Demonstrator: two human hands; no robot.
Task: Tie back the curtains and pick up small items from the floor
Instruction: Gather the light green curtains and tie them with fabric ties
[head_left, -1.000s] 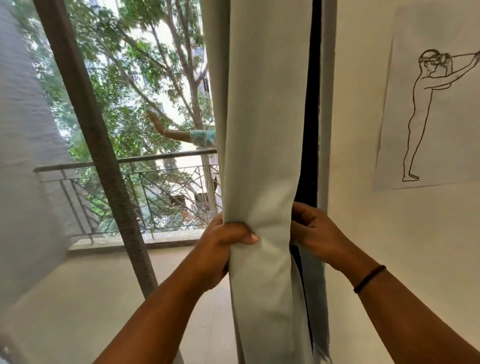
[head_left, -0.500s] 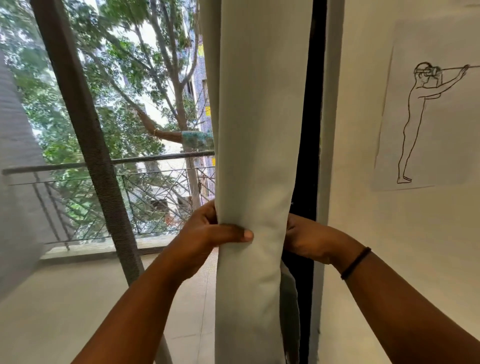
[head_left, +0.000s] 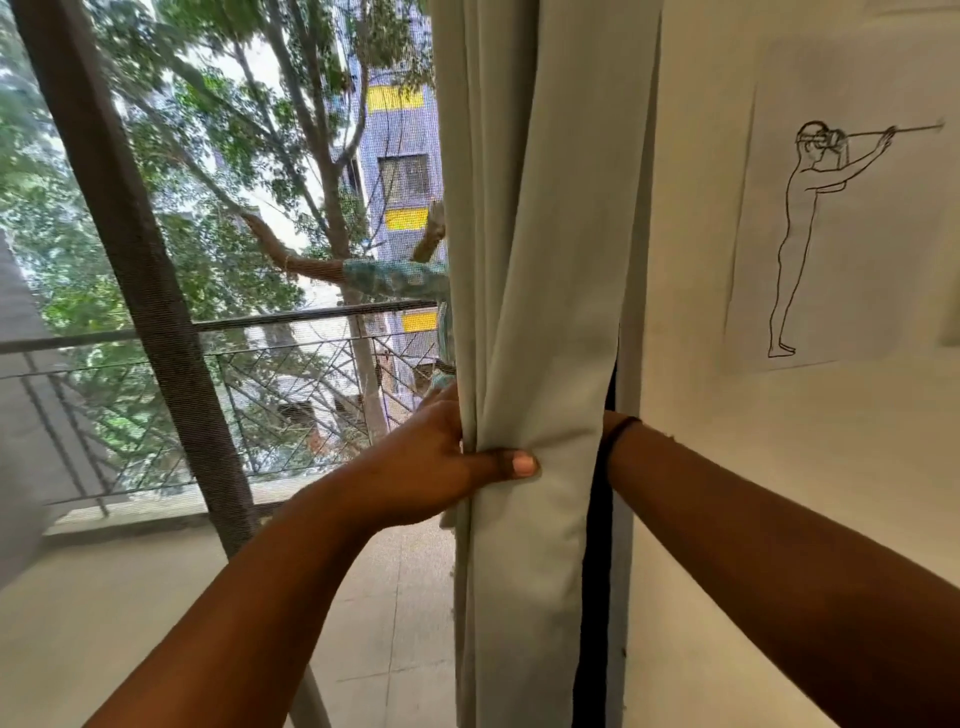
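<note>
Gripping curtain (head_left: 530, 312) at frame center, left hand (head_left: 431, 457) clamped around folds; right hand behind cloth, fingers not visible. Better keeping folds tight while tying.

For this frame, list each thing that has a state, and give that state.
curtain: hanging, gathered into a bunch, not tied that I can see
left hand: grips the curtain, thumb across its front
right hand: hidden behind the curtain; only the forearm and wristband show
drawing: flat on the wall
railing: upright, outside the window
</note>
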